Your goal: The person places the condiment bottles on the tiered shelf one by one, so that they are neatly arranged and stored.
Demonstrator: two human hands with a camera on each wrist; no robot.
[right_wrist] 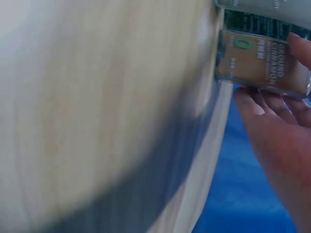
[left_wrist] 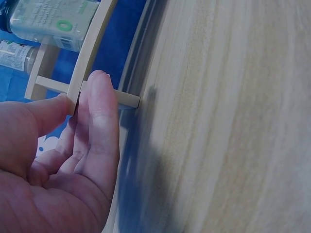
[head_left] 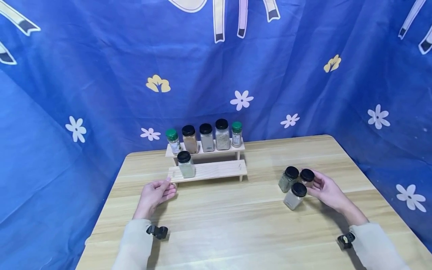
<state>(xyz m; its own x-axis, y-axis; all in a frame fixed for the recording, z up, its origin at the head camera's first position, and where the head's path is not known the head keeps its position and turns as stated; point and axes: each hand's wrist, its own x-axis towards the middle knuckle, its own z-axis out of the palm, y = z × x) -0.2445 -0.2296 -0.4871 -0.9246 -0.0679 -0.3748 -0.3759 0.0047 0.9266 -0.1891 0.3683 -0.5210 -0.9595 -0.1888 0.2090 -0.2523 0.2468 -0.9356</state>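
My left hand (head_left: 156, 194) pinches the left end of a two-tier wooden spice rack (head_left: 216, 170) between thumb and fingers; the left wrist view shows the thumb above the board and a finger (left_wrist: 103, 97) below. On the lower tier stands a black-capped spice jar (head_left: 186, 165), near its left end. At the right, my right hand (head_left: 327, 189) grips a jar of ground cinnamon (right_wrist: 260, 62), with its thumb on one side and its fingers on the other. Two more black-capped jars, one dark green (head_left: 287, 180) and one greyish (head_left: 294, 197), stand close against it on the table.
Along the upper tier, three black-capped jars (head_left: 207, 138) stand between two green-capped bottles (head_left: 237, 135). The rack is near the far edge of the wooden table (head_left: 216, 228). Blue patterned cloth (head_left: 202, 75) hangs behind and at both sides.
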